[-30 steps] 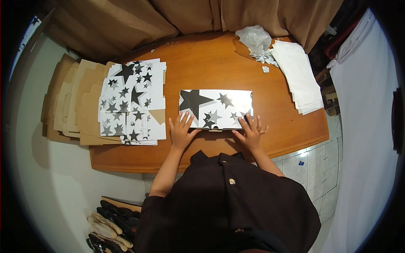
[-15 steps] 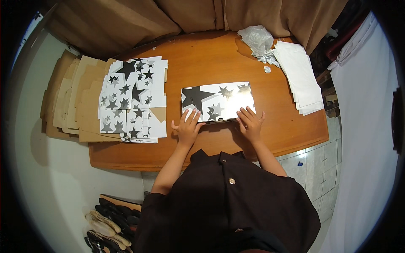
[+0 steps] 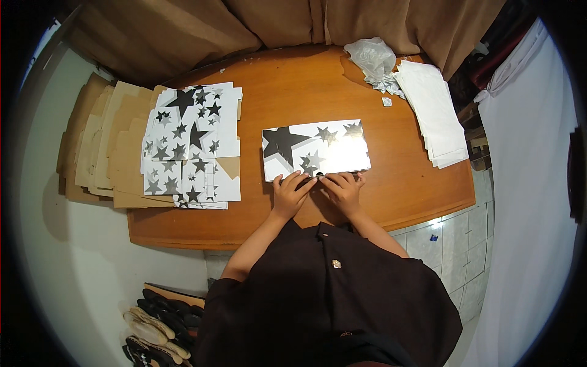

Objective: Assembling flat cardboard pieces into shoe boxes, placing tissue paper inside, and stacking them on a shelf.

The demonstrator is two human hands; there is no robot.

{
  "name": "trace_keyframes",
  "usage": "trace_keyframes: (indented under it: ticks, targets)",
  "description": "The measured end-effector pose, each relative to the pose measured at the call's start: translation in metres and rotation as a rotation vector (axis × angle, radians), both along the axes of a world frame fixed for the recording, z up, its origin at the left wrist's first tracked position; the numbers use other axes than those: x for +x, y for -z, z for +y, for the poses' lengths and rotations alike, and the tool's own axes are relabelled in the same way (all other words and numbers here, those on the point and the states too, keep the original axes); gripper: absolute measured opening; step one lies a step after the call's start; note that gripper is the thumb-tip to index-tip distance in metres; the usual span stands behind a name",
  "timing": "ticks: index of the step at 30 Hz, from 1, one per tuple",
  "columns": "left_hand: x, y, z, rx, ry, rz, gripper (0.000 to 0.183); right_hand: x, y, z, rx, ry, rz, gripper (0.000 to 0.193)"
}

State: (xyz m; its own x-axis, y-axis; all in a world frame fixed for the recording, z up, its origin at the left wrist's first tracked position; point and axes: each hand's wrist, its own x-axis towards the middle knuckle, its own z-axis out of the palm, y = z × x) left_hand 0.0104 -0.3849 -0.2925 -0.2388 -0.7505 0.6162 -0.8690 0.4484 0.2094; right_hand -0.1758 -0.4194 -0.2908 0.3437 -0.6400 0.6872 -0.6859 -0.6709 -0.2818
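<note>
A closed cardboard box [image 3: 330,147], white with black and grey stars, lies flat on the wooden table in front of me. My left hand [image 3: 290,192] touches the box's front edge left of its middle, fingers apart. Beside it, my right hand [image 3: 343,191] rests on the same edge, its fingers also spread. The two thumbs point toward each other near a small dark notch at the front of the lid. The lower front side of the box is partly hidden by my hands.
Flat star-printed cardboard sheets [image 3: 195,144] and brown cardboard pieces [image 3: 131,147] overlap at the table's left. White paper sheets [image 3: 431,113] lie at the right, near a crumpled plastic bag [image 3: 372,56]. Shoes [image 3: 159,324] are piled below left; a brown curtain [image 3: 275,24] hangs behind the wooden table [image 3: 287,79].
Both hands have slid inward along the box's front edge and off its top, coming close together at the middle. The box has hardly moved.
</note>
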Motion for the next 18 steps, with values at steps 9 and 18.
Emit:
trace_keyframes:
  ticks: [9, 18]
  targets:
    - [0.002, 0.009, -0.003, -0.061, 0.006, 0.006, 0.024, 0.002, 0.011, -0.008, -0.098, 0.022, -0.018, 0.024]
    - [-0.001, 0.008, -0.008, -0.110, -0.014, 0.042, 0.020, 0.000, 0.020, -0.006, -0.091, -0.012, 0.004, 0.027]
